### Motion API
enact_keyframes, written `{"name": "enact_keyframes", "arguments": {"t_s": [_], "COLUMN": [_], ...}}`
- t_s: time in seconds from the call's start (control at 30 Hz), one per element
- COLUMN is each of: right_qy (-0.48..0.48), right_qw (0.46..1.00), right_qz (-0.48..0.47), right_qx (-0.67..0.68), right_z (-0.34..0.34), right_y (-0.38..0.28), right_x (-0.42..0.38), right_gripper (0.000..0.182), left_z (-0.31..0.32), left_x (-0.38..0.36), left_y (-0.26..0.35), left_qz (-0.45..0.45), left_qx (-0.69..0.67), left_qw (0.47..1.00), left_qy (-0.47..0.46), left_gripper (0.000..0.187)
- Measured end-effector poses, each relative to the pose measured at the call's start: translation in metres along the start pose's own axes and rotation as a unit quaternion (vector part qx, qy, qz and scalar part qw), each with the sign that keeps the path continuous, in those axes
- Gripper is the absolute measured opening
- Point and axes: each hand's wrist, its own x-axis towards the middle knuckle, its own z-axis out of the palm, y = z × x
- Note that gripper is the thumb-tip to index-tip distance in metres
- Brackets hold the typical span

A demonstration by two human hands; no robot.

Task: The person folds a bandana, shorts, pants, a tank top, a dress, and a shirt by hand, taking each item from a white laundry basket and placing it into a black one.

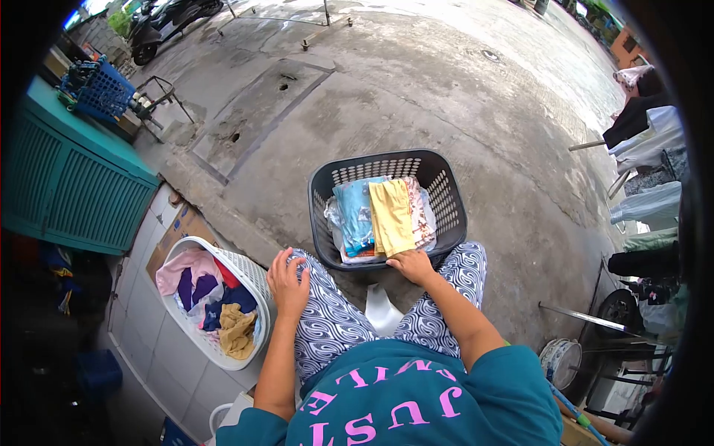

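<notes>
Cloth (pixel 392 215), yellow and folded, is seemingly being settled in the dark-grey plastic basket (pixel 448 202), right hand (pixel 411 265) at its near side, grip unclear, left hand (pixel 288 285) spread-fingered, next probably calling for lifting away.

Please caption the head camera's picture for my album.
Folded clothes in a dark basket, right hand at its near side; left hand by the knee, near a white basket of rumpled clothes.
</notes>
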Motion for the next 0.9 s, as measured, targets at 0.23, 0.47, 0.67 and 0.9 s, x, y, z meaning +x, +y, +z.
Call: {"name": "enact_keyframes", "arguments": {"t_s": [0.23, 0.47, 0.67, 0.9], "right_qy": [0.061, 0.035, 0.020, 0.000], "right_qw": [0.998, 0.996, 0.997, 0.974], "right_qz": [0.024, -0.005, 0.026, 0.084], "right_qx": [0.024, 0.085, 0.072, 0.210], "right_z": [0.002, 0.001, -0.001, -0.003], "right_y": [-0.007, 0.002, -0.002, 0.005], "right_x": [-0.001, -0.001, 0.001, 0.021], "right_gripper": [0.037, 0.034, 0.034, 0.022], "left_z": [0.004, 0.003, -0.014, -0.029], "left_x": [-0.003, -0.018, -0.090, -0.140], "left_y": [-0.009, -0.094, -0.208, -0.254], "left_qz": [-0.026, -0.249, -0.339, -0.278], "left_qx": [-0.103, -0.248, 0.089, 0.228], "left_qw": [0.993, 0.891, 0.936, 0.902], "left_qy": [0.057, 0.287, -0.023, -0.239], "left_gripper": [0.021, 0.029, 0.035, 0.034]}}
